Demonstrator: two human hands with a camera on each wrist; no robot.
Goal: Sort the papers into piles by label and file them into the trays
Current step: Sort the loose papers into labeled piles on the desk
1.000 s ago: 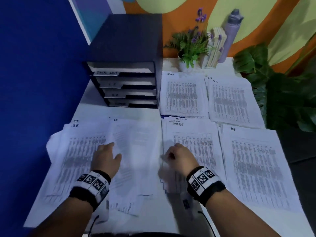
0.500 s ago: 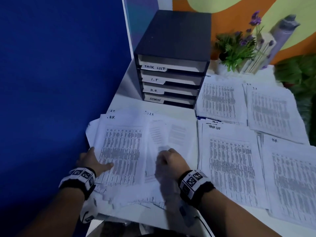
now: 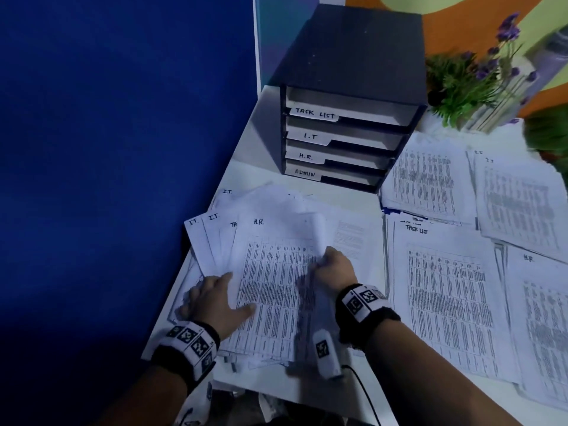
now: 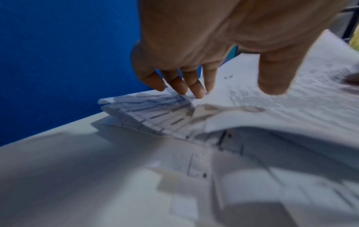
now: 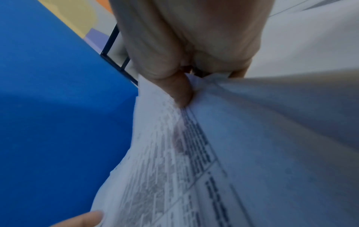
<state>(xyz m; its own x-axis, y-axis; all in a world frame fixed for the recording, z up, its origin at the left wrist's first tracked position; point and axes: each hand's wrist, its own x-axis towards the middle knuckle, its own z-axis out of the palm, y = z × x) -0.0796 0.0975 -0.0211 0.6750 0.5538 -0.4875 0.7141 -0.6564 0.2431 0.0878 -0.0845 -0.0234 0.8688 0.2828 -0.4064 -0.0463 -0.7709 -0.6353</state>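
Since the earlier frame the right hand (image 3: 333, 267) has peeled a curling sheet (image 3: 307, 222) off the unsorted stack (image 3: 273, 284), baring a page marked H.R.; trays (image 3: 344, 139) read TASK LIST, I.T, H.R., ADMIN. Left wrist view: left hand (image 4: 194, 46) presses flat, fingers straight. Right wrist view: thumb pinches paper, which may tear or drag neighbours

- A potted plant (image 3: 461, 87) with green leaves and purple blossoms stands just right of the black tray cabinet's top.
- A deep blue partition (image 3: 123, 149) rises to the plant's far left, running along the white table (image 3: 246, 155).
- An orange-and-green painted wall (image 3: 445, 23) lies behind the plant.
- Broad green foliage (image 3: 550, 133) shows lower right of it.
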